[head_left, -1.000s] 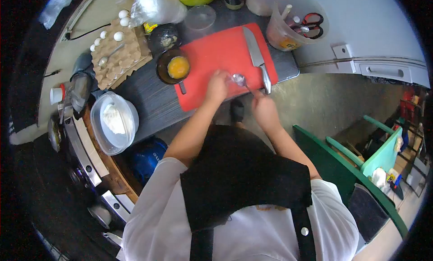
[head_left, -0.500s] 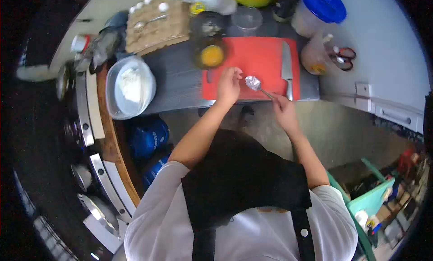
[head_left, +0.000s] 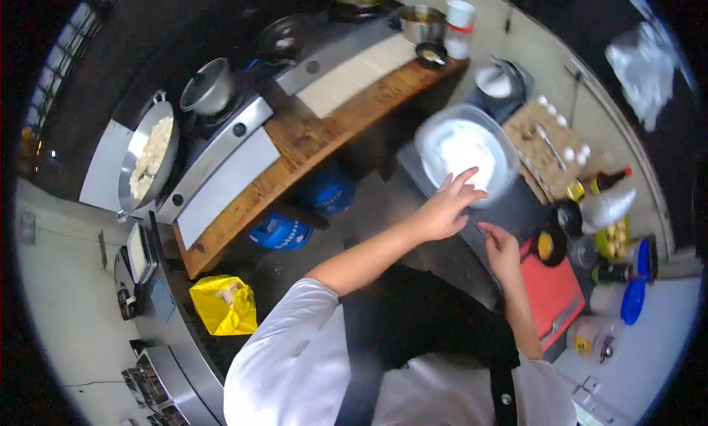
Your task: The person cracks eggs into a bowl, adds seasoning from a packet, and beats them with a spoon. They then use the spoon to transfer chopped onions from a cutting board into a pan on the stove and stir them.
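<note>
My left hand (head_left: 445, 212) reaches over the near rim of a translucent plastic tub (head_left: 504, 186), its fingers spread and holding nothing. White powder (head_left: 461, 147) lies inside the tub. Just to the right, my right hand (head_left: 503, 250) is closed round the thin handle of a spoon (head_left: 478, 225). The spoon's head is hidden behind my left hand. Beyond my right hand stands a dark bowl with yellow egg (head_left: 546, 246), beside a red cutting board (head_left: 547, 302).
An egg tray (head_left: 535, 142) with a spoon and several eggs is behind the tub. At left, a wooden counter (head_left: 310, 142) carries stoves, a pot (head_left: 209, 87) and a wide pan (head_left: 140, 149). Blue gas cylinders (head_left: 280, 233) stand beneath it. A yellow bag (head_left: 223, 306) is at lower left.
The view has swung left toward the stoves. Both hands have moved from the cutting board to the plastic tub, the spoon still in my right hand. My left hand's fingers have spread.
</note>
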Available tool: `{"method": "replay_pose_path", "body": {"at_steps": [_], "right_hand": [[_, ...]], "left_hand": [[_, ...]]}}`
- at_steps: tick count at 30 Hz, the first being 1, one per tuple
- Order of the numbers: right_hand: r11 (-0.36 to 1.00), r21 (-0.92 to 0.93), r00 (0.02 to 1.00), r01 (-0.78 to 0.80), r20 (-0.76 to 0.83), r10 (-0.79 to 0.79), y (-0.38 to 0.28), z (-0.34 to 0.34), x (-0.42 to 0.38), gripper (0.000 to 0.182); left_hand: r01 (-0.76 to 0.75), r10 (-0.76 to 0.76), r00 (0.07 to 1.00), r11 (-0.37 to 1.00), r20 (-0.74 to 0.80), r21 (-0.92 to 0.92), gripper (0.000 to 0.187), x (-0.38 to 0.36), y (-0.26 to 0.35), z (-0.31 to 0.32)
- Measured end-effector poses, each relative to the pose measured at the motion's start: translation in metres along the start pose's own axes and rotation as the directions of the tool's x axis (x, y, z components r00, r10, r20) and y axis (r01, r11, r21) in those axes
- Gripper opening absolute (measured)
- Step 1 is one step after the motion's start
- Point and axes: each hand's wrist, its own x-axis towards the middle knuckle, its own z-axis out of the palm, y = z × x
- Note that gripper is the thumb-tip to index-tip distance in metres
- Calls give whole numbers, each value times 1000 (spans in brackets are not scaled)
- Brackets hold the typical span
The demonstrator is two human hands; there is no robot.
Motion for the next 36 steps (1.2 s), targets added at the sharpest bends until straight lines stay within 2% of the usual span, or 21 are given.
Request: {"method": "replay_pose_path", "body": {"at_steps": [2, 3, 4, 6, 8, 10, 13, 14, 15, 16, 19, 22, 24, 25, 26, 28, 30, 32, 33, 35, 36], "right_hand": [[991, 106, 991, 79, 101, -89, -37, 55, 49, 27], [999, 45, 988, 26, 153, -32, -52, 84, 73, 26], [992, 119, 976, 48, 206, -72, -71, 111, 95, 25], [971, 238, 946, 18, 310, -93, -106, 167, 140, 24], [958, 288, 921, 10, 370, -121, -128, 220, 194, 24], [931, 360, 922, -65, 379, -83, -173, 252, 242, 24], [928, 319, 927, 195, 248, -280, -214, 291, 342, 27], [951, 282, 948, 131, 245, -203, -240, 300, 375, 27], [934, 177, 930, 311, 146, -337, -266, 308, 407, 27], [875, 147, 880, 460, 56, -472, -286, 319, 441, 26], [628, -54, 616, 777, -140, -775, -349, 347, 524, 27], [638, -131, 640, 759, -31, -767, -385, 377, 587, 32], [535, -230, 565, 813, 88, -821, -365, 410, 639, 36], [527, -345, 618, 777, 256, -743, -365, 411, 648, 37], [494, -456, 666, 740, 401, -628, -361, 415, 657, 38], [510, -453, 676, 731, 386, -628, -354, 422, 673, 41], [500, -352, 607, 791, 354, -712, -360, 411, 673, 38], [474, -372, 597, 798, 387, -703, -350, 410, 685, 38], [446, -390, 586, 805, 410, -699, -344, 410, 689, 39], [449, -361, 569, 817, 380, -730, -355, 395, 683, 37], [437, -331, 540, 836, 357, -762, -366, 387, 680, 34]], "left_hand": [[36, -20, 995, 984, -94, 172, 49, -16, -30, -70], [285, -293, 956, 944, -26, -169, 49, -27, -44, -100], [372, -380, 925, 917, -28, -143, 50, -35, -63, -130], [204, -191, 973, 974, -128, 95, 54, -47, -103, -183], [276, -215, 956, 891, -201, 359, 61, -48, -111, -233], [419, -341, 892, 870, -296, 259, 67, -51, -127, -273], [445, -308, 782, 885, -542, 138, 58, -62, -186, -308], [453, -339, 736, 890, -586, 53, 54, -65, -200, -320], [491, -372, 700, 871, -610, 32, 46, -67, -208, -333], [544, -461, 626, 836, -628, -71, 42, -67, -216, -343], [600, -432, 579, 800, -692, 2, 38, -73, -267, -356], [635, -409, 561, 771, -720, 57, 30, -54, -313, -383], [643, -588, 443, 734, -676, -217, 34, -48, -362, -387], [581, -683, 354, 696, -639, -422, 34, -43, -389, -389], [581, -682, 348, 696, -643, -423, 34, -28, -402, -395], [458, -838, 189, 536, -512, -709, 36, -5, -426, -406], [422, -872, 133, 480, -472, -769, 38, 23, -438, -416], [334, -957, 41, 283, -286, -899, 40, 43, -455, -423], [342, -960, 39, 274, -278, -899, 40, 51, -460, -423], [-6, -987, 157, -31, 29, -1000, 38, 73, -452, -437], [-1, -987, 156, -32, 31, -999, 38, 69, -464, -438]]}}
